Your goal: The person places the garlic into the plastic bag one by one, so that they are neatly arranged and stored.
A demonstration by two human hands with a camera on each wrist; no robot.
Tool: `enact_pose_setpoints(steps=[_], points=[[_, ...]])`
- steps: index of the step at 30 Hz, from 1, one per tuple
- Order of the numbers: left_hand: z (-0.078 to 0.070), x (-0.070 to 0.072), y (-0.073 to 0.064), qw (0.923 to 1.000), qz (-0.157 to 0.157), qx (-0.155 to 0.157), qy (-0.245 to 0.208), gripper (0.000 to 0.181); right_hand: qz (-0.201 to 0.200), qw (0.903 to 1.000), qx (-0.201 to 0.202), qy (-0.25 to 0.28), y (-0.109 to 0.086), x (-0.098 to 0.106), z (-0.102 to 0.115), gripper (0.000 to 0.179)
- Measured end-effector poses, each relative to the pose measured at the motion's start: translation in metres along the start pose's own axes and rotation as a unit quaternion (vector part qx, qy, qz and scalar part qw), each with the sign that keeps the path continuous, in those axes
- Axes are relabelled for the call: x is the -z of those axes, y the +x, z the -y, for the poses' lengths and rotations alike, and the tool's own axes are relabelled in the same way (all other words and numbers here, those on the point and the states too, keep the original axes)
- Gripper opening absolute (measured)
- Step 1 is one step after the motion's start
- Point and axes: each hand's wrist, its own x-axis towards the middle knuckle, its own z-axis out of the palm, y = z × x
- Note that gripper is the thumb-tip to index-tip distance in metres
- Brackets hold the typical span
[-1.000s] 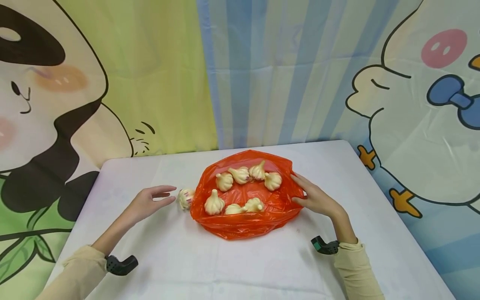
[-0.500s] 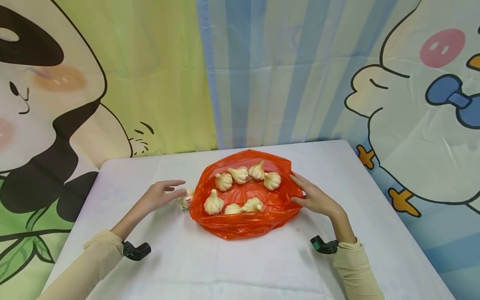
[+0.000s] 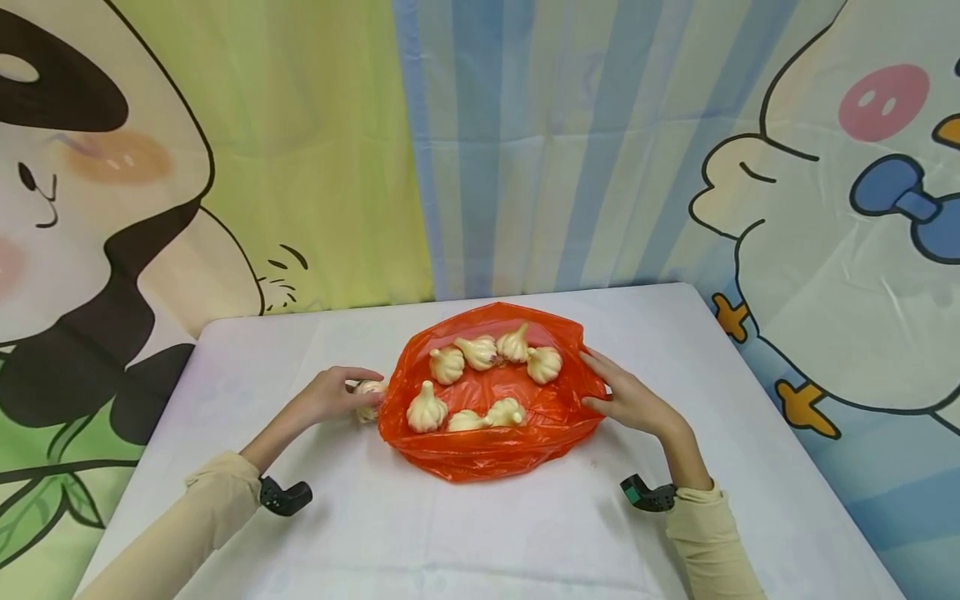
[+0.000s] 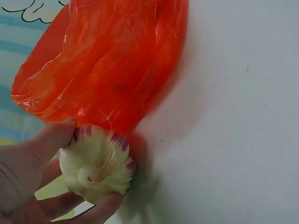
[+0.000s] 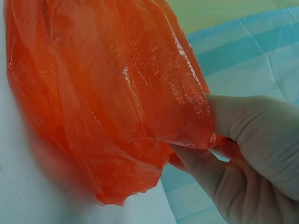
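My left hand (image 3: 318, 400) grips a pale garlic bulb (image 4: 93, 163) just left of the red plastic bag (image 3: 465, 462). Purple streaks and dry roots show on this bulb in the left wrist view, with the thumb on one side and fingers on the other. At the bag's right side, my right hand (image 3: 637, 402) pinches the edge between thumb (image 5: 233, 114) and fingers, some of them hidden by the plastic. The bag's mouth gapes wide. Inside lie several garlic bulbs, one upright at the front left (image 3: 426, 410) and another at the back right (image 3: 543, 365).
Everything rests on a white-covered table (image 3: 480, 542). Behind it hangs a curtain (image 3: 525, 150) printed with cartoon animals and stripes. Each wrist wears a black device, one left (image 3: 285, 497) and one right (image 3: 649, 493).
My left hand has moved right to the loose garlic bulb and taken hold of it. The right hand stays at the bag's edge, and the bag has hardly moved.
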Motion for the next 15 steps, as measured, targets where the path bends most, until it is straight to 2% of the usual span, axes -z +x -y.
enact_pose_setpoints(steps=[7, 15], points=[[0.006, 0.005, -0.003, 1.0000, -0.002, 0.005, 0.006, 0.056, -0.001, 1.0000, 0.000, 0.001, -0.001, 0.000, 0.000, 0.074], [0.008, 0.024, -0.013, 0.9992, -0.029, 0.025, 0.006, 0.060, -0.004, 1.0000, -0.002, 0.001, -0.002, 0.001, 0.002, 0.075]])
